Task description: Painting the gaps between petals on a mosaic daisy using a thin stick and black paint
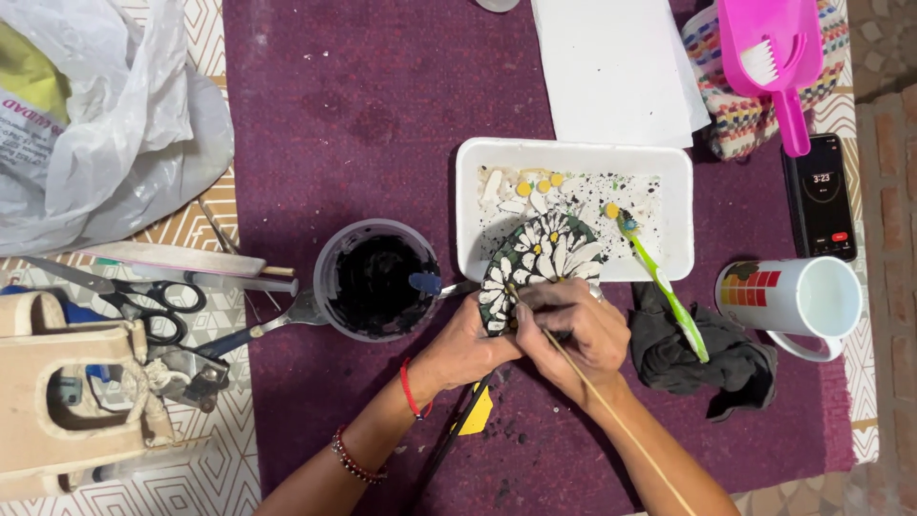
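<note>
A round mosaic piece (544,258) with white daisy petals on a dark ground leans on the front rim of a white tray (573,153). My left hand (468,349) grips its lower left edge. My right hand (573,334) rests against its lower edge and pinches a thin wooden stick (611,411), whose tip touches the mosaic. A green toothbrush (664,287) lies across the tray's right front corner. A plastic cup of black paste (377,279) with a blue-handled tool in it stands just left of the mosaic.
A white mug (798,296), a dark rag (697,358) and a phone (820,196) lie to the right. A pink dustpan (774,53) and white paper (611,67) are at the back. Scissors (143,301), a wooden block (67,392) and a plastic bag (95,105) sit left.
</note>
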